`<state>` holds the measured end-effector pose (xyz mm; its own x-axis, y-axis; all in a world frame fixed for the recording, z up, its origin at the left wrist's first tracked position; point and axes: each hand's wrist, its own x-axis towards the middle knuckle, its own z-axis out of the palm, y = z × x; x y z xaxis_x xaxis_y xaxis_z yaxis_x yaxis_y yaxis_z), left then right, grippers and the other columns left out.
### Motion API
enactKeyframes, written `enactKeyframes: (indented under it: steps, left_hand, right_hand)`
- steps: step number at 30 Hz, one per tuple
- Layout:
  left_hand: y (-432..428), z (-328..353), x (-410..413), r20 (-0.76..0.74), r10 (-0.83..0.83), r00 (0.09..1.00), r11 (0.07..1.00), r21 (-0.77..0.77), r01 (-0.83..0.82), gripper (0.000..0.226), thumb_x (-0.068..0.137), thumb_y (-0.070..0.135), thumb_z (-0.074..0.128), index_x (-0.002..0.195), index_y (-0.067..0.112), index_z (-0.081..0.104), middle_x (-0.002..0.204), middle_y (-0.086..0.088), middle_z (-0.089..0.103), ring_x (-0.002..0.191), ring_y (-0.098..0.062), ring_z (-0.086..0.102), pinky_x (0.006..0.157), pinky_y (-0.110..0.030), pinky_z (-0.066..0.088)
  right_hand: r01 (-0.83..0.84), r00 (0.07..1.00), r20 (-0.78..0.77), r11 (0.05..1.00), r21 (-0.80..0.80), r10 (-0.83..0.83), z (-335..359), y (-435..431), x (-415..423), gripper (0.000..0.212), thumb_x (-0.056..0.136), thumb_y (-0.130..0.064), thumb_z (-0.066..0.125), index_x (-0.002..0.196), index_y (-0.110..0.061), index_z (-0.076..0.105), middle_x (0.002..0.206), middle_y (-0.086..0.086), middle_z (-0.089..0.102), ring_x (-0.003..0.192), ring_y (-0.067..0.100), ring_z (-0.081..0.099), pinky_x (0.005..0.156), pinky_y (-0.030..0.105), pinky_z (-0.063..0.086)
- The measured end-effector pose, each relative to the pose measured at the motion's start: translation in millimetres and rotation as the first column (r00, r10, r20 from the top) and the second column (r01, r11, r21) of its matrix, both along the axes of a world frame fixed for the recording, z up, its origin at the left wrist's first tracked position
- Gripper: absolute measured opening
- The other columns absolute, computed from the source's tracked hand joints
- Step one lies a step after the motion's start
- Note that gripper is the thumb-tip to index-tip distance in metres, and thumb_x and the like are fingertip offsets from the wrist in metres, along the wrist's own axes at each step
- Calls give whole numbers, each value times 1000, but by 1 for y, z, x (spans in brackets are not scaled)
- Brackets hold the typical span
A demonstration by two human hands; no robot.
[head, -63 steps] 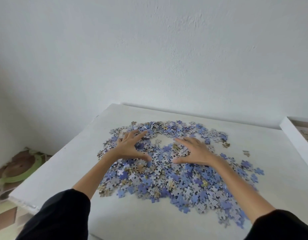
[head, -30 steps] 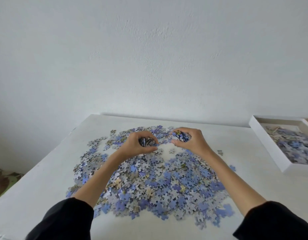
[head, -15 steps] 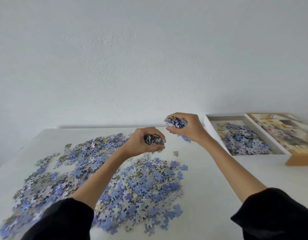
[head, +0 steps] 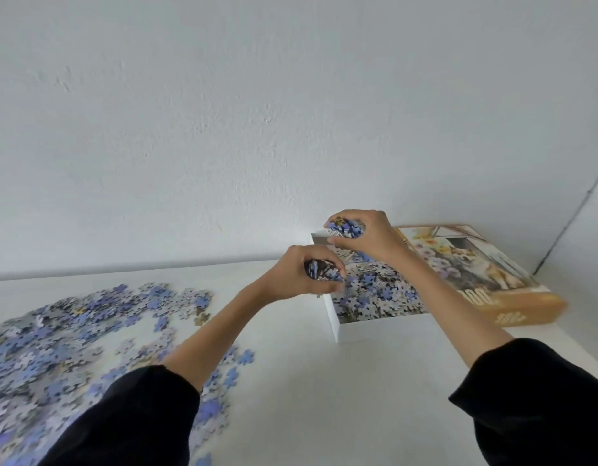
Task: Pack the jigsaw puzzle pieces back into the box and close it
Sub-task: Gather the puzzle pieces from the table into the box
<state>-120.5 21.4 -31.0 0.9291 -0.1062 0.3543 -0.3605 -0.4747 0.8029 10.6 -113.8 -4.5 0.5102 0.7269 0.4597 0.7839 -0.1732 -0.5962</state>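
Puzzle pieces (head: 55, 331): blue-grey, loose heap by the table's (head: 307, 381) left edge. Box (head: 374, 328): white, open, part-filled, near far right corner. Left hand (head: 301, 277), right hand (head: 369, 238): each clutches 1 fistful, now at box, earlier above heap.

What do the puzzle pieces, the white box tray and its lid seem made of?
The puzzle pieces: probably thin die-cut cardboard, matte; flat interlocking tabs, blue and patterned grey surfaces. The white box tray: likely paperboard, matte white; thin straight walls, crisp corner. The lid: apparently printed cardboard; picture top, tan sides; sheen unclear.
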Motion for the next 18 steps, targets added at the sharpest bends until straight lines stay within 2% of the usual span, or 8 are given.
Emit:
enactKeyframes:
  steps: [4,8,10,12,13,14,15,18]
  left_hand:
    - [-28,-9,40,11,-5,1000,997,73,4,16,73,5,77,86,11,69,85,4,65,79,-2,59,79,-12,42]
    - [-46,-23,72,11,-16,1000,995,99,15,16,74,9,77,88,7,70,89,-2,68,87,-10,62,89,-25,45]
    - [-52,-34,84,7,-6,1000,991,133,5,17,73,15,77,88,11,71,88,4,67,86,-7,61,88,-27,46]
    - [-55,-46,93,-15,6,1000,980,201,-3,19,73,28,76,87,16,72,86,11,65,83,-3,59,84,-26,46]
    - [-55,-52,96,-29,15,999,970,241,-7,22,72,35,74,86,19,72,87,11,65,84,-3,59,85,-28,46]
    - [-55,-58,98,-39,20,999,960,280,-9,23,72,41,72,86,23,71,90,9,66,86,-5,60,86,-32,47]
    - [-55,-61,100,-42,19,999,951,309,-5,23,73,45,70,86,25,71,92,7,66,88,-8,60,87,-36,47]
    - [-58,-62,100,-34,0,999,948,317,11,24,78,44,66,87,22,71,93,5,68,87,-7,62,86,-38,48]
  right_hand:
    - [31,999,-20,999,-28,-31,-15,-21,41,31,71,-25,77,100,-19,69,94,-10,67,83,-7,60,79,7,44]
    - [83,995,-52,993,-88,-88,-39,-34,73,34,67,-37,77,100,-27,69,96,-13,68,86,9,66,81,31,53]
    - [93,992,-73,988,-122,-102,-52,-38,85,35,66,-50,73,98,-37,67,95,-13,70,83,14,67,82,41,53]
    - [95,993,-54,980,-172,-106,-64,-40,93,26,70,-48,70,95,-42,64,97,-13,69,91,8,64,100,34,40]
    - [82,994,-63,980,-182,-94,-69,-41,96,22,74,-42,70,95,-40,63,100,-14,68,95,3,61,103,19,32]
    - [59,993,-87,982,-179,-76,-73,-43,98,22,77,-36,70,98,-36,64,102,-13,67,96,-2,58,96,5,27]
    - [39,992,-109,984,-172,-58,-75,-44,99,24,78,-32,70,101,-32,64,105,-12,66,95,-9,55,88,-1,27]
    - [21,986,-162,987,-157,-47,-81,-48,103,26,80,-33,68,106,-29,64,108,-14,63,95,-11,53,85,12,36]
